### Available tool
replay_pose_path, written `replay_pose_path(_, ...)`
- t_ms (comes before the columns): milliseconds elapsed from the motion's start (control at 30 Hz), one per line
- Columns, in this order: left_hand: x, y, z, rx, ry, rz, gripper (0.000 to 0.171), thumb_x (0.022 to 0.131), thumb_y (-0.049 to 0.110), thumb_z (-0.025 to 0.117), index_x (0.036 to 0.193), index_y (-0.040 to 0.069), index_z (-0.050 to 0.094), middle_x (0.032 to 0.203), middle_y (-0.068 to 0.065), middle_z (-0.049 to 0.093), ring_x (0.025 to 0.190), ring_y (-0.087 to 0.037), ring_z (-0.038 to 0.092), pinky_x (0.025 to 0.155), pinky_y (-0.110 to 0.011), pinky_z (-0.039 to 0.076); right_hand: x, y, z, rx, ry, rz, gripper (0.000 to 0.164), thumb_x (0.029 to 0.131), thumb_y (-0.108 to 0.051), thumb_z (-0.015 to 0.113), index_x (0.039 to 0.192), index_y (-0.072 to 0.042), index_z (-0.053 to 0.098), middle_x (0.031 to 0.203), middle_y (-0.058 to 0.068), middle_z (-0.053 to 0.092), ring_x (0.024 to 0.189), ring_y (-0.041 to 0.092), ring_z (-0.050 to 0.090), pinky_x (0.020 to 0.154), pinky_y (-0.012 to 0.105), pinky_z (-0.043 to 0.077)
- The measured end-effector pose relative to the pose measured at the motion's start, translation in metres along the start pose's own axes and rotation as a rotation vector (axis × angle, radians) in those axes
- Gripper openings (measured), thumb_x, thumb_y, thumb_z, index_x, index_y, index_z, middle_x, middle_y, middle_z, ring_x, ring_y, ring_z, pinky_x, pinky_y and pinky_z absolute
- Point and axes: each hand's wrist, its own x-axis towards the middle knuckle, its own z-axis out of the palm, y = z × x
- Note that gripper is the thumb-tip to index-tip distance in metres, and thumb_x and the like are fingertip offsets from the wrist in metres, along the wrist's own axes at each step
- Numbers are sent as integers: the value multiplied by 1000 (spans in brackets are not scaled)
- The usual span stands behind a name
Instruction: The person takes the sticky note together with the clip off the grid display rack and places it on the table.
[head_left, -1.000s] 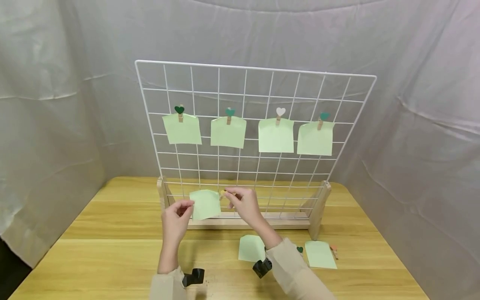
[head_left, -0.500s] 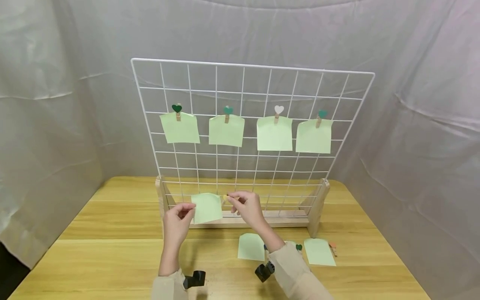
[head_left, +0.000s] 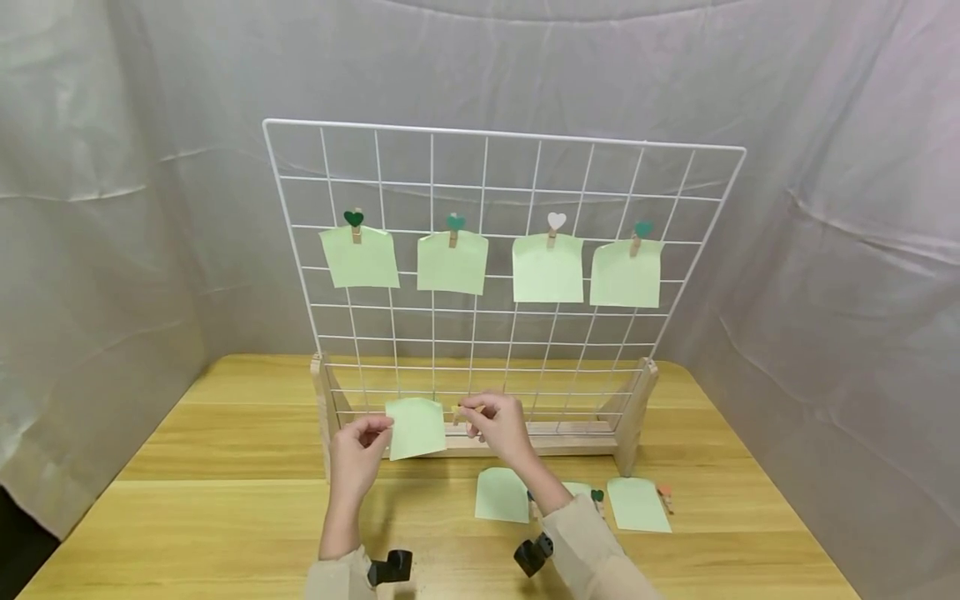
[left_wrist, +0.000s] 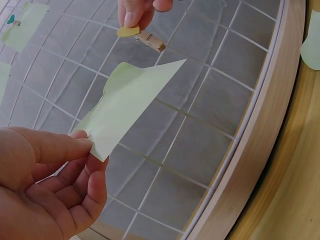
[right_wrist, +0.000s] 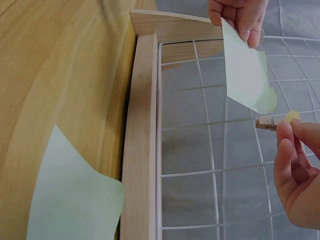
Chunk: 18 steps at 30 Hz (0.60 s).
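Note:
My left hand (head_left: 356, 458) pinches the left edge of a pale green paper note (head_left: 416, 428) between thumb and fingers, holding it up before the lower left of the white wire grid (head_left: 492, 310). Just right of the note, my right hand (head_left: 498, 425) pinches a small wooden clothespin (right_wrist: 266, 123) by its end with a yellow heart (right_wrist: 291, 116). In the left wrist view the clothespin (left_wrist: 151, 41) points away from the fingertips, apart from the note (left_wrist: 132, 97). The note's top edge curls.
Several green notes hang higher on the grid from heart clothespins, one with a white heart (head_left: 557, 221). The grid stands in a wooden base (head_left: 577, 446). Front right on the table (head_left: 225, 533) lie more notes (head_left: 639, 505) and clothespins, one with an orange heart (head_left: 665, 492).
Both hands have come down slightly, the note and the clothespin with them. The note has also shifted a little to the right. Both grips stay the same.

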Motion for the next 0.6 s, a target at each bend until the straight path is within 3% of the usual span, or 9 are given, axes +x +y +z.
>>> replay_pose_path(367,-2,-6,1,17,-42,-14,8,80,-8,58,86,-8,63,80,-15,59,65,-14,49,54,-17,40,-4,11,0,-13,-8,55,9,80,7,60,86,13,62,76,23,62,52,38,56,47,46,46)
replay_pose_path(533,-2,-9,2,13,-56,-25,8,80,-9,58,86,-8,63,82,-15,59,65,-15,50,55,-18,41,-7,12,1,-37,6,24,7,79,9,60,84,13,62,76,23,61,57,39,56,47,48,46)
replay_pose_path(600,-2,-9,2,9,-57,-29,8,80,-9,58,85,-8,63,81,-14,59,65,-15,50,55,-18,41,-7,12,1,-58,26,-3,6,78,10,60,83,13,61,76,23,61,62,38,56,48,41,49)
